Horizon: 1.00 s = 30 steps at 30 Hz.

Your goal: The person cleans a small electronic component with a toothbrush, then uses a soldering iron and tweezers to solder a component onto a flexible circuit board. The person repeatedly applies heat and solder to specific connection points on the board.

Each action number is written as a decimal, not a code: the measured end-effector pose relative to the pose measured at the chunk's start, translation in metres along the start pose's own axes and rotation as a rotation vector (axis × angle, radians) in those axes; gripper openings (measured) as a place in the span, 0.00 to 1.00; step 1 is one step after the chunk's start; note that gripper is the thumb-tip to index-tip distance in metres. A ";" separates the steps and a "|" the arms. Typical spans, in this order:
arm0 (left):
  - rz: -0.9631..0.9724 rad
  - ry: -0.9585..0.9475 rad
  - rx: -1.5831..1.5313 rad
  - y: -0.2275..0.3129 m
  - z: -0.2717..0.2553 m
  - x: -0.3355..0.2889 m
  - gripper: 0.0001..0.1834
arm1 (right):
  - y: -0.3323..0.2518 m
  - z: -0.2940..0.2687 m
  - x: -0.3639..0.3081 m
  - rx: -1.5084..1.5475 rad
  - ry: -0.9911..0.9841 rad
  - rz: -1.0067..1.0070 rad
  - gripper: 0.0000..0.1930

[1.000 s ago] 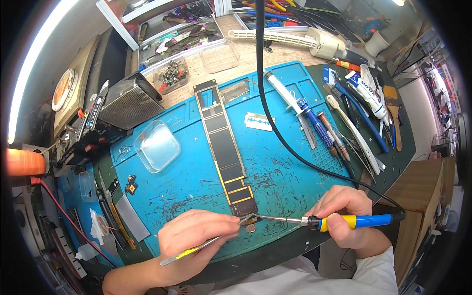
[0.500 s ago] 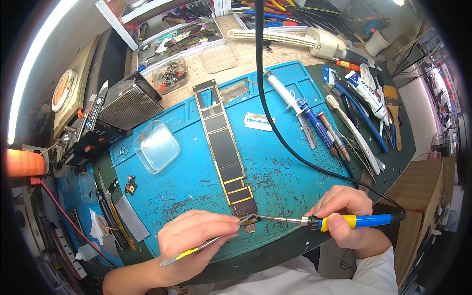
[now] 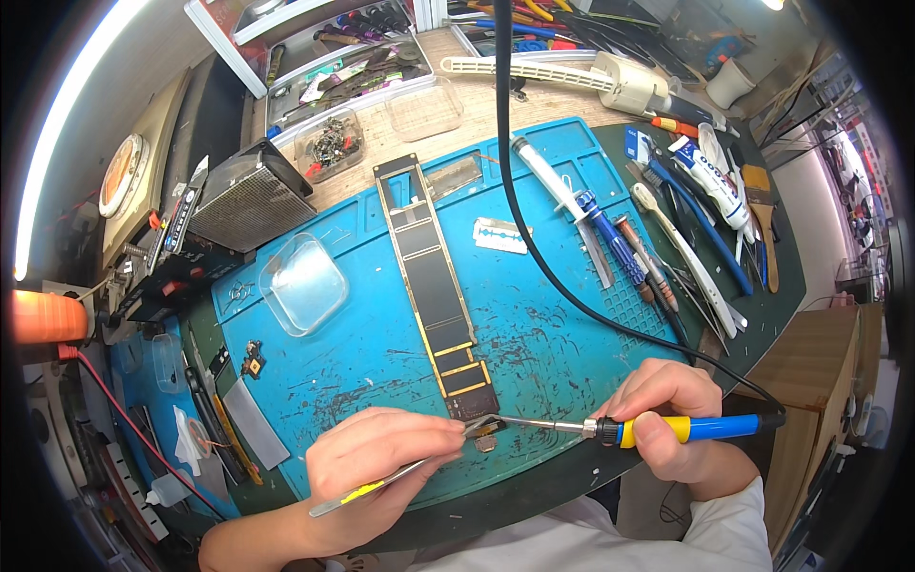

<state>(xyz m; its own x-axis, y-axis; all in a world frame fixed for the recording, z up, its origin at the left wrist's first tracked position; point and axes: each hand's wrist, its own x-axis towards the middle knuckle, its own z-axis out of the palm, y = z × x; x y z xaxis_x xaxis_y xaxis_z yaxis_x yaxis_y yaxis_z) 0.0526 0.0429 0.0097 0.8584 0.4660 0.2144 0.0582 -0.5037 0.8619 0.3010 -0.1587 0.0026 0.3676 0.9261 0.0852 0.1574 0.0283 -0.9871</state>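
Observation:
A long dark circuit board (image 3: 432,286) with gold edging lies on the blue work mat (image 3: 372,372), its narrow near end in front of me. My left hand (image 3: 381,453) pinches metal tweezers (image 3: 381,482), whose tips meet the board's near end. In my right hand (image 3: 667,415) is a soldering iron (image 3: 701,430) with a blue and yellow handle, held nearly level. Its tip reaches the same spot, close to the tweezer tips. Just below sits a small metallic piece (image 3: 486,443). Fine contact between the tips and the board is too small to make out.
The iron's black cable (image 3: 581,300) arches over the mat. A razor blade (image 3: 501,236) and a clear plastic box (image 3: 305,284) lie on the mat. Brushes, a syringe (image 3: 548,176) and a white tube (image 3: 710,181) crowd the right; a black mesh-fronted unit (image 3: 253,195) stands left.

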 end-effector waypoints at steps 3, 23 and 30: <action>-0.001 -0.002 0.000 0.000 0.000 0.000 0.15 | -0.001 0.000 0.001 -0.008 -0.002 -0.004 0.07; -0.003 -0.006 0.013 0.001 0.000 0.000 0.15 | -0.003 -0.001 0.001 0.006 -0.013 0.017 0.07; 0.021 -0.013 0.025 -0.001 0.000 -0.001 0.14 | -0.002 -0.001 0.000 -0.004 -0.010 0.009 0.07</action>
<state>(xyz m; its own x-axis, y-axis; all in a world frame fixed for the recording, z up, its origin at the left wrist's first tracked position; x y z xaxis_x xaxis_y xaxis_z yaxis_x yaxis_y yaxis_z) 0.0522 0.0430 0.0085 0.8659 0.4461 0.2262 0.0530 -0.5315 0.8454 0.3020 -0.1593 0.0044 0.3603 0.9298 0.0749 0.1580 0.0182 -0.9873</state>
